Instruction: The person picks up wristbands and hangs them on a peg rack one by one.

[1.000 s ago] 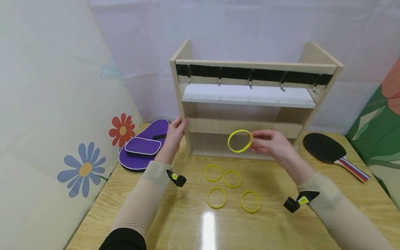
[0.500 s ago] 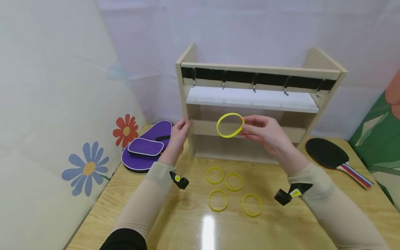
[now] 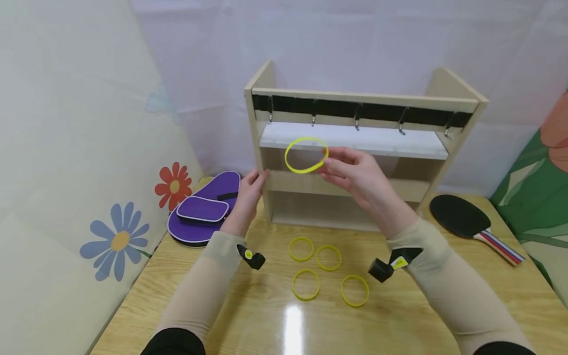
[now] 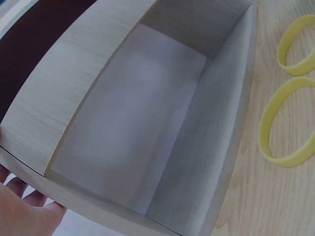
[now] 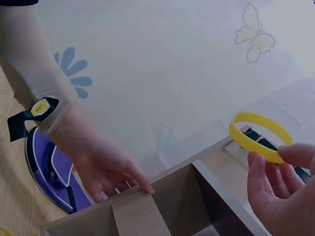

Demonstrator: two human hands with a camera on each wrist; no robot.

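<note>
In the head view, my right hand (image 3: 357,177) pinches a yellow ring band (image 3: 303,171) between thumb and fingertips. The ring is in the air in front of the white shelf board, below the left-hand hooks. My left hand (image 3: 246,199) grips the left side panel of a small wooden shelf (image 3: 295,182), thumb at its front edge, as the right wrist view shows. Metal hooks (image 3: 270,116) hang in a row from the black strip along the shelf's top rail. Several more yellow rings (image 3: 293,284) lie on the table in front of the shelf.
A purple zipped paddle case (image 3: 204,209) lies left of the shelf, beside my left forearm. On the right is a black table tennis paddle (image 3: 459,216) with a striped handle. White cloth (image 3: 377,39) hangs behind the shelf.
My right hand has moved up and to the left with the ring, from the shelf's lower opening to the white board. My left hand stays on the side panel.
</note>
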